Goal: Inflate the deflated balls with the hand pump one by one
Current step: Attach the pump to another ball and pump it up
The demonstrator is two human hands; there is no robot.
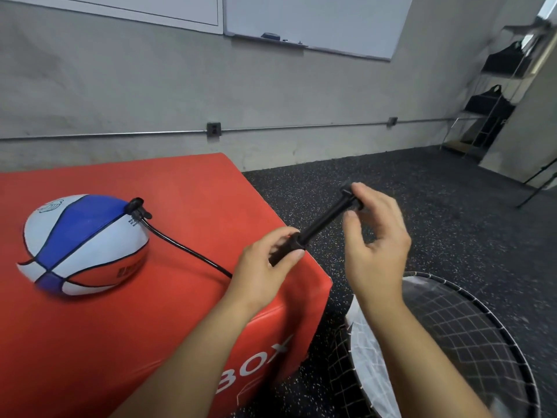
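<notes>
Reading "BOX" on the red block (pixel 265 366) under both hands' pump (pixel 319 224).

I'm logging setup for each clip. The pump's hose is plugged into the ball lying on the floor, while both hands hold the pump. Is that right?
Not quite. The head view shows the ball resting on top of the red box, not on the floor. The rest holds: the hose runs into the ball, and the left hand and right hand both hold the pump.
</notes>
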